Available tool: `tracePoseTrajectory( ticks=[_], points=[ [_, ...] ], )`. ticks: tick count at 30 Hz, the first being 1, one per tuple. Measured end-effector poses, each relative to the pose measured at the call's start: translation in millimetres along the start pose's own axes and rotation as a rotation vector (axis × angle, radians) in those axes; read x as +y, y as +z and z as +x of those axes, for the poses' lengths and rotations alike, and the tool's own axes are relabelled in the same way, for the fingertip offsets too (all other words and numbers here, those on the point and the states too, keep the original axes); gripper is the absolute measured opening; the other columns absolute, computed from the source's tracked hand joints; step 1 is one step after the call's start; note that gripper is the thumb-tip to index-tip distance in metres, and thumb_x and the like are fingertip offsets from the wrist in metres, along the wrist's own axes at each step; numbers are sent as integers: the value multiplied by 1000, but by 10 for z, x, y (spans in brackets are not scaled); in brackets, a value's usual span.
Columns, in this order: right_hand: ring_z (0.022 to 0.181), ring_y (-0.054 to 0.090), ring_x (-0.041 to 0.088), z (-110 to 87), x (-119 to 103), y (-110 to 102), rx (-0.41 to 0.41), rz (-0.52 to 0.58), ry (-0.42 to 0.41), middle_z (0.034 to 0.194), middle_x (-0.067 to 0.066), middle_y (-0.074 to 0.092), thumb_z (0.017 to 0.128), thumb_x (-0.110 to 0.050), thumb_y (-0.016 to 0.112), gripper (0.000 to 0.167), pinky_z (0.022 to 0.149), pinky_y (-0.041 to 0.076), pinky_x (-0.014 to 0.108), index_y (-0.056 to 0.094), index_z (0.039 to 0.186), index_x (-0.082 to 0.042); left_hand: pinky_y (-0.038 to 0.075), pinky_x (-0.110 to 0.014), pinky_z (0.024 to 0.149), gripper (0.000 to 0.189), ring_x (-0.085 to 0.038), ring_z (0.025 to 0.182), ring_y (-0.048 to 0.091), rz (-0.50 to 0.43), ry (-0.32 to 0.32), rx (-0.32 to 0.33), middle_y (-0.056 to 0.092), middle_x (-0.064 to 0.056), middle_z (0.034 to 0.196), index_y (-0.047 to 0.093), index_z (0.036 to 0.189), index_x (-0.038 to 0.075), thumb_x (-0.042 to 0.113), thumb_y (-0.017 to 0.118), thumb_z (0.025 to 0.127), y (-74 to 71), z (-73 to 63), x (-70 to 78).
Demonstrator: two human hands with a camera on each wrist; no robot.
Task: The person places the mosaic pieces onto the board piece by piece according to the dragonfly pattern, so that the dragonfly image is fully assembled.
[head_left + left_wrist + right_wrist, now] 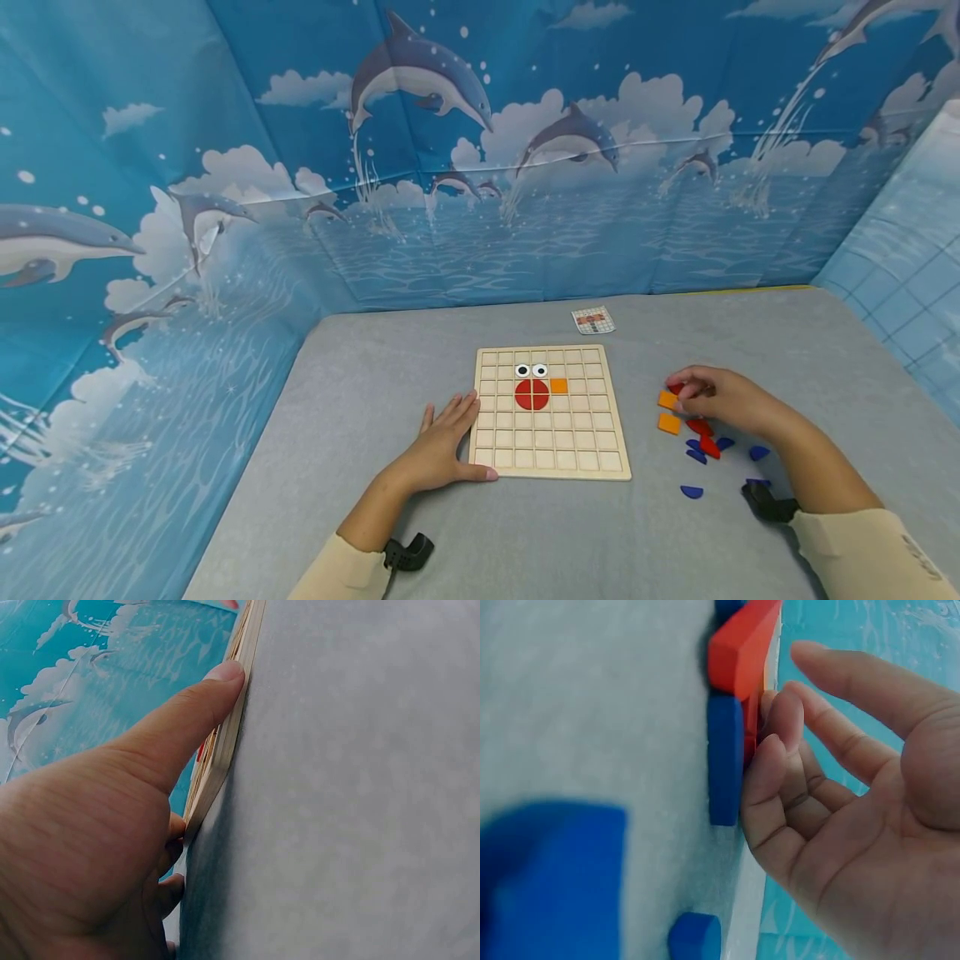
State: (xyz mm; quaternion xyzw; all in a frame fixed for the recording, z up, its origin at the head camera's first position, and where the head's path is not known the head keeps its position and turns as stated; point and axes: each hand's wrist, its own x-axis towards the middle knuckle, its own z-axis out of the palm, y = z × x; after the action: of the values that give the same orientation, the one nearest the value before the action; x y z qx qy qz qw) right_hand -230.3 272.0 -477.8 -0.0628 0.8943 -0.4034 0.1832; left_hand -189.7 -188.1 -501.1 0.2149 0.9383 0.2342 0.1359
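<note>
A square wooden grid board point(551, 458) lies on the grey table. On it are two eye pieces point(531, 370), a red circle made of quarter pieces point(532, 394) and an orange square point(558, 386). My left hand point(442, 450) rests at the board's lower left corner, its thumb point(217, 682) along the near edge. Over the loose pieces on the right is my right hand point(720, 400), its fingertips by an orange tile point(667, 400) and a red piece point(676, 388). The right wrist view shows its thumb and index finger apart, with nothing seen between them.
Below the right hand lie another orange tile point(669, 424), red pieces point(709, 447) and several blue pieces point(692, 492). A small printed pattern card point(593, 320) is behind the board. A dolphin-print curtain point(525, 242) borders the table's far side.
</note>
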Motion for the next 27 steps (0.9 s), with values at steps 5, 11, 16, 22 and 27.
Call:
tracePoseTrajectory(
  ticks=[5, 11, 16, 22, 27],
  points=[
    [85, 56, 20, 9, 29, 20, -4, -35, -15, 102, 9, 62, 93, -23, 73, 44, 66, 52, 28, 60, 130, -1, -6, -62, 124, 118, -23, 160, 2, 3, 1, 1, 8, 4, 172, 16, 164, 15, 67, 77, 77, 3, 5, -7],
    [83, 53, 20, 28, 45, 54, 5, -71, -21, 99, 7, 60, 93, -21, 73, 42, 63, 50, 27, 62, 128, -2, -6, -62, 125, 118, -23, 160, 2, 5, -1, 0, 8, 4, 172, 16, 164, 15, 68, 76, 77, 3, 4, -5],
    [83, 52, 20, 35, 52, 70, 13, -95, -27, 97, 7, 58, 93, -18, 72, 36, 62, 50, 26, 63, 124, -2, -6, -62, 125, 118, -23, 160, 3, -7, -1, 4, 8, 4, 172, 16, 164, 15, 67, 77, 77, 1, -1, 5],
    [84, 51, 20, 42, 60, 86, 15, -96, -29, 95, 6, 56, 93, -17, 72, 34, 61, 49, 26, 62, 121, -2, -6, -62, 125, 118, -23, 160, 3, 1, -3, 7, 9, 4, 172, 16, 164, 15, 66, 78, 77, 1, -6, 8],
    [84, 51, 20, 46, 72, 86, 19, -95, -30, 96, 6, 57, 93, -17, 72, 34, 61, 49, 25, 63, 121, -1, -6, -62, 124, 118, -23, 160, 4, 3, 3, 10, 9, 3, 172, 16, 164, 14, 65, 78, 77, 1, -6, 2]
  ],
)
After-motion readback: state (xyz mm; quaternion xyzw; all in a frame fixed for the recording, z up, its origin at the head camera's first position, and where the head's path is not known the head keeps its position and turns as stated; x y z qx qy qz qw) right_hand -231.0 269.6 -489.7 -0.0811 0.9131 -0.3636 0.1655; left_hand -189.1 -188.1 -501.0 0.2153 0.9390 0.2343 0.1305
